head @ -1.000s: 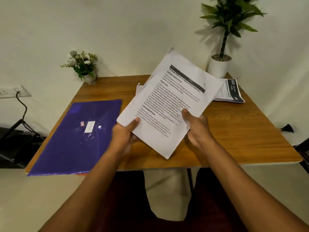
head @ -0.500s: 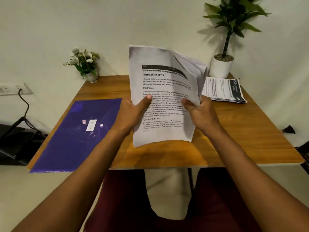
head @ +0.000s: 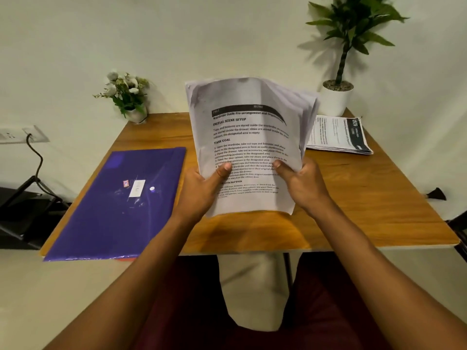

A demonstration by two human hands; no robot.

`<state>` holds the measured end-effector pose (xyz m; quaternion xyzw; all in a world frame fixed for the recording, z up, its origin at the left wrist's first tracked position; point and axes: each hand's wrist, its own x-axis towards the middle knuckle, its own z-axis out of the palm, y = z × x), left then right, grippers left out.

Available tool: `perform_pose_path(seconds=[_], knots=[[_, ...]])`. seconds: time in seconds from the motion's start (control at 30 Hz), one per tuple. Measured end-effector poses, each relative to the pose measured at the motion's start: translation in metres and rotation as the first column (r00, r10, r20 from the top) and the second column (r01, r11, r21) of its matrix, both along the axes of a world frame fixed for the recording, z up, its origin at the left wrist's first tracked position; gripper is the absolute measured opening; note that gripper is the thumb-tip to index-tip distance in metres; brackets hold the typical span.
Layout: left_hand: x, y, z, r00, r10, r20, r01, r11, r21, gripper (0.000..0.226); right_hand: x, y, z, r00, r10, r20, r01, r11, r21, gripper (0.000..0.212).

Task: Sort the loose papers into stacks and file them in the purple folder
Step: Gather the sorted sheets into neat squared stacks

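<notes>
A bundle of printed papers (head: 249,132) stands nearly upright above the middle of the wooden table (head: 366,205), its lower edge close to the tabletop. My left hand (head: 202,185) grips its lower left side, thumb on the front page. My right hand (head: 300,184) grips the lower right side, thumb also on the front. The purple folder (head: 118,205) lies flat and closed on the table's left part, a white label on its cover. A second stack of papers (head: 338,135) lies flat at the back right.
A small vase of white flowers (head: 126,97) stands at the table's back left corner. A tall green plant in a white pot (head: 337,97) stands at the back right, just behind the flat stack. A wall socket with a black cable (head: 32,152) is at the left.
The bundle went from tilted and slanting right to upright and squared between both hands. My hands moved up along its sides and closer to the table's middle.
</notes>
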<state>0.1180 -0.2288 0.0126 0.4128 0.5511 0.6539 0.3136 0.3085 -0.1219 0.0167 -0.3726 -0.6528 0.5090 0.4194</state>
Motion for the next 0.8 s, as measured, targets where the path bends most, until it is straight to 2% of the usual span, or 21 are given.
perform_pose_path(seconds=[0.17,0.27,0.37,0.47,0.53,0.67,0.77,0.8], knots=[[-0.002,-0.002,-0.004,0.998,-0.042,0.052,0.046,0.996,-0.079,0.024,0.001,0.0,0.002,0.996,0.044,0.078,-0.039,0.997,-0.064,0.011],[-0.019,0.002,0.002,0.969,-0.13,0.209,0.165,0.974,-0.156,0.027,0.007,0.014,0.004,0.987,0.153,0.048,-0.135,0.951,-0.277,0.02],[-0.044,0.011,-0.004,0.968,-0.018,0.25,0.088,0.958,-0.274,0.039,0.012,0.015,-0.014,0.957,0.29,0.031,-0.24,0.842,-0.483,0.036],[-0.054,0.025,-0.025,0.976,0.147,0.16,-0.074,0.917,-0.391,0.036,0.008,0.006,-0.039,0.948,0.316,0.027,-0.246,0.786,-0.567,0.035],[-0.051,0.032,-0.036,0.978,0.192,0.086,-0.138,0.893,-0.427,0.032,0.003,0.001,-0.048,0.948,0.313,0.063,-0.219,0.781,-0.585,0.038],[-0.047,0.035,-0.047,0.946,0.251,-0.206,-0.318,0.843,-0.433,0.028,-0.003,-0.001,-0.048,0.919,0.331,0.213,-0.177,0.83,-0.528,0.042],[-0.052,0.033,-0.059,0.9,0.267,-0.344,-0.394,0.838,-0.378,0.03,0.001,0.004,-0.04,0.875,0.34,0.345,-0.156,0.872,-0.464,0.023],[-0.056,0.031,-0.063,0.885,0.267,-0.381,-0.407,0.841,-0.356,0.029,0.003,0.007,-0.036,0.858,0.294,0.422,-0.113,0.908,-0.403,0.027]])
